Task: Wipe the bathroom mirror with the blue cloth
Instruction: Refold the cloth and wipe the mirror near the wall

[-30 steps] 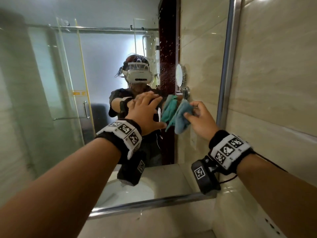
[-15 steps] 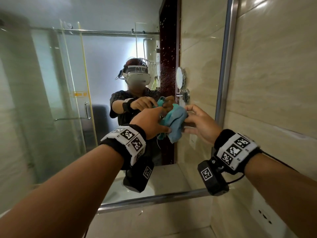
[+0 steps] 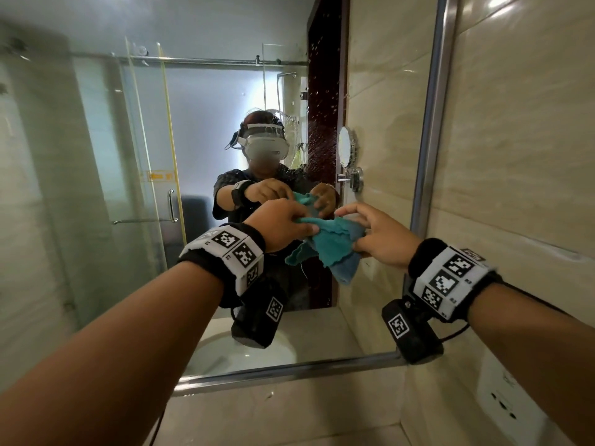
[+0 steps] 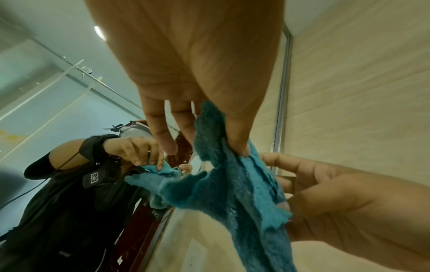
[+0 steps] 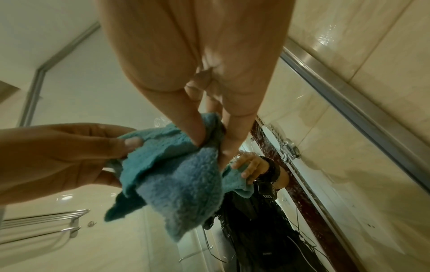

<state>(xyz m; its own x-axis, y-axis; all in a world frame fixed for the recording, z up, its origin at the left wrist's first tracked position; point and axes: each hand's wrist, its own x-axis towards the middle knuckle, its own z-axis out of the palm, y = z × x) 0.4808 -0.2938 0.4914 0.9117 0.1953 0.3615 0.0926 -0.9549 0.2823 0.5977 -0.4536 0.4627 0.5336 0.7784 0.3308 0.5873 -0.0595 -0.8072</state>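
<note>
The fluffy blue-green microfibre cloth (image 3: 331,243) has come off the glass: a second ago the right hand (image 3: 378,239) alone held it bunched up by the large steel-framed wall mirror (image 3: 428,156), with the left hand (image 3: 280,225) beside it; now both hands share it, a little lower and clear of the glass. The left hand pinches one edge between thumb and fingers, and the right hand pinches the opposite side with its thumb (image 5: 186,128), its other fingers spread. The cloth hangs between the two hands, folds drooping below them. Wiping looks paused while the cloth is refolded or turned; water droplets (image 3: 325,120) above the hands suggest more glass needs wiping.
</note>
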